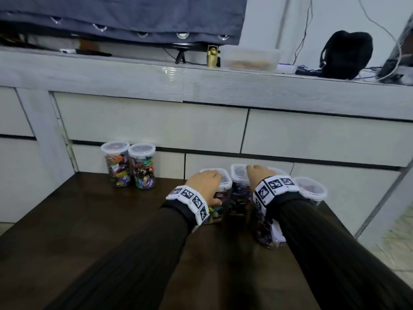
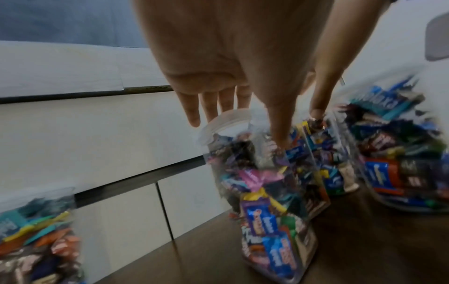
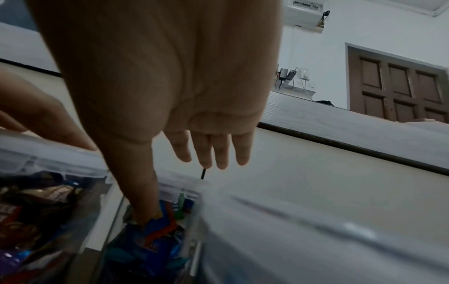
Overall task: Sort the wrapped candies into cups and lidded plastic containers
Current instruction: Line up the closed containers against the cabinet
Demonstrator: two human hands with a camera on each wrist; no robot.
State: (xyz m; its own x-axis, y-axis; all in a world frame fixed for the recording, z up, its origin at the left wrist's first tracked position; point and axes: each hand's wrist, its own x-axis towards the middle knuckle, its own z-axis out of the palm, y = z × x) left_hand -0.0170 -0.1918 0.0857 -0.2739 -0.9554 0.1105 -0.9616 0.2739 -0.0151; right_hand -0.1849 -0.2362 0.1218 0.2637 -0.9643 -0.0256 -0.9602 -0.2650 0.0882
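Observation:
Several clear lidded containers packed with wrapped candies stand on the dark table [image 1: 100, 231]. My left hand [image 1: 207, 184] [image 2: 243, 107] lies over the lid of a square container [image 1: 220, 198] [image 2: 267, 211], fingers straight, thumb down its near side. A second square container [image 1: 239, 193] stands just right of it. My right hand [image 1: 259, 175] [image 3: 179, 151] reaches past a nearer container [image 1: 264, 229] hidden partly under the wrist. Its fingers are straight in the air and its thumb touches a candy-filled container's side [image 3: 150, 240]. A round container [image 1: 310, 189] stands farthest right.
Two round lidded jars [image 1: 116, 166] [image 1: 143, 168] full of candies stand at the table's back left against white drawer fronts [image 1: 156, 121]. The ledge above carries a clear box [image 1: 250, 59], a gold figure [image 1: 212, 57], a black bag [image 1: 346, 54] and cables. Tiled floor [image 1: 397, 242] lies to the right.

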